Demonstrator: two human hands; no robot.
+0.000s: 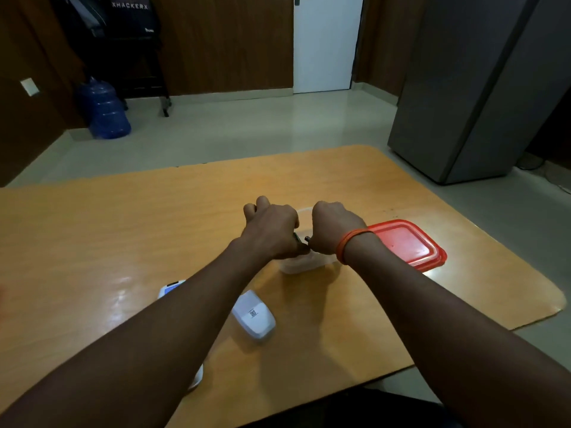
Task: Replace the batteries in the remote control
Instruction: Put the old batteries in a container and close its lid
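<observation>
At the left of the surface (92, 242), a white remote control (171, 288) lies partly hidden beneath the left forearm; only its far end shows, so its long axis cannot be stated with certainty. Just right of that forearm rests a white battery cover (254, 315), apart from the remote, its long axis running away from the person and slightly leftward. Farther out, the left hand (272, 231) is clenched, its fingers curled; it appears to pinch a small dark object, probably a battery (297, 236), but the grasp is largely hidden. The right hand (329, 228), also clenched, meets the left above a clear container (304, 262); a dark tip shows at its thumb side; what it grips cannot be told. A red lid (408, 242) lies just beside the container, at the right. Judgement: the batteries are being drawn from the container; the remote lies toward the person and leftward from both hands, nearer the left hand, which should carry the first cell back.
</observation>
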